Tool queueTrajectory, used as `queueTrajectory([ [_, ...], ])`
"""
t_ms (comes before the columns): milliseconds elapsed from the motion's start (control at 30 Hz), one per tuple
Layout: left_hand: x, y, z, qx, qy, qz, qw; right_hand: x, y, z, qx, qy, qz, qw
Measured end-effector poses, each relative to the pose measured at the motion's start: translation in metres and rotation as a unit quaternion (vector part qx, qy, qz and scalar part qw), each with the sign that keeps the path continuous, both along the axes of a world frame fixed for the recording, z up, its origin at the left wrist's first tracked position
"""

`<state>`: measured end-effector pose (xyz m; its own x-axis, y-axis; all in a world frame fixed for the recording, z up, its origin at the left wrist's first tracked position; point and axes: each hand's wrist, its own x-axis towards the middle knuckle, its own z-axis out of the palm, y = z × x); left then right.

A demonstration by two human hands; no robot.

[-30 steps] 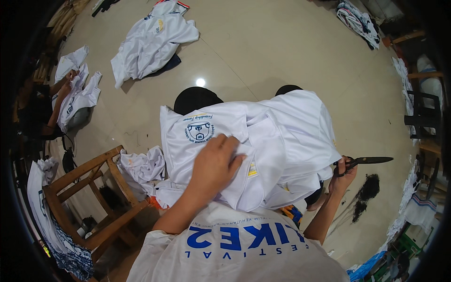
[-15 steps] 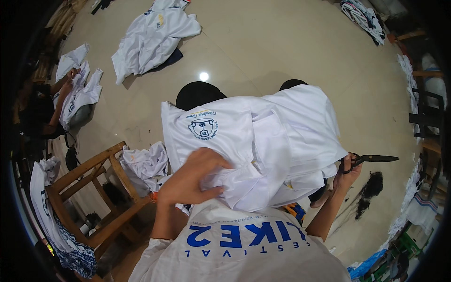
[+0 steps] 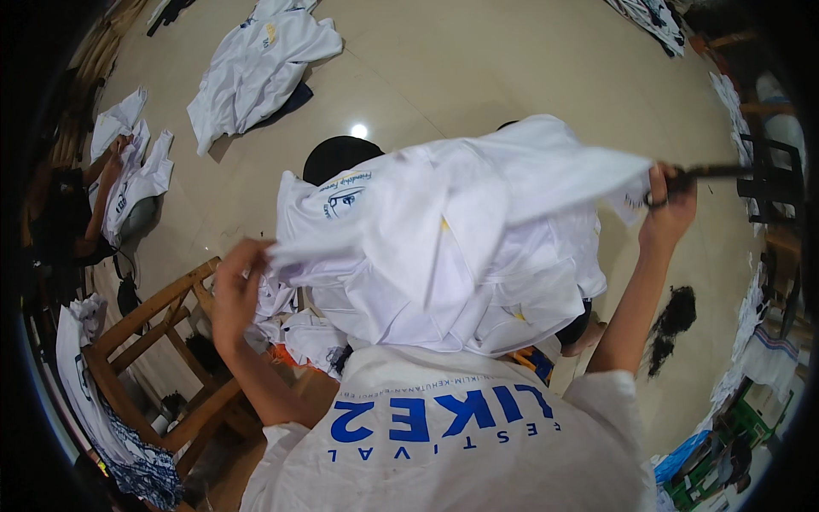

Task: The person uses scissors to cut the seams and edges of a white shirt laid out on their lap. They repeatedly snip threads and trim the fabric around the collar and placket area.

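Observation:
A white shirt (image 3: 435, 226) with yellow marks is stretched across my lap, its middle blurred by motion. My left hand (image 3: 239, 277) pinches one end of it at the left. At the right, my right hand (image 3: 670, 205) grips black scissors (image 3: 717, 171) by the handles, and its fingers also hold the shirt's other end. The blades point right, away from the cloth. More white cloth with a blue printed emblem (image 3: 345, 200) lies beneath on my knees.
A wooden chair frame (image 3: 153, 307) stands at the left, hung with white garments (image 3: 81, 341). Another person's hands (image 3: 115, 158) handle white cloth beyond it. White shirts (image 3: 256, 72) lie on the tiled floor ahead. Black scraps (image 3: 672, 328) lie at the right.
My left hand has moved left from the cloth on my lap, pulling an edge outward. My right hand has risen with the scissors and now holds the other end. The shirt is lifted and spread.

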<state>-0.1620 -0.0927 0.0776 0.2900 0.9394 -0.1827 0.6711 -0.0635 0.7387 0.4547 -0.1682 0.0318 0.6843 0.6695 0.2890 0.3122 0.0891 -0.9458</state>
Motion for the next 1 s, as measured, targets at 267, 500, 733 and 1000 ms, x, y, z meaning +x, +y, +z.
queueTrajectory([
  [267,0.047,0.126,-0.049,0.336,0.097,0.083,0.933,-0.004,0.135,-0.039,-0.015,0.01,0.059,0.998],
  [500,0.076,0.069,-0.055,0.246,0.05,0.078,0.965,-0.037,0.093,-0.07,-0.11,-0.015,0.067,0.992],
  [733,0.116,-0.011,-0.031,0.145,0.009,-0.047,0.988,-0.07,0.019,-0.022,-0.118,0.03,0.043,0.992],
  [1000,0.181,0.005,-0.047,0.185,0.057,-0.087,0.977,-0.156,-0.01,0.052,-0.102,0.232,0.112,0.961],
])
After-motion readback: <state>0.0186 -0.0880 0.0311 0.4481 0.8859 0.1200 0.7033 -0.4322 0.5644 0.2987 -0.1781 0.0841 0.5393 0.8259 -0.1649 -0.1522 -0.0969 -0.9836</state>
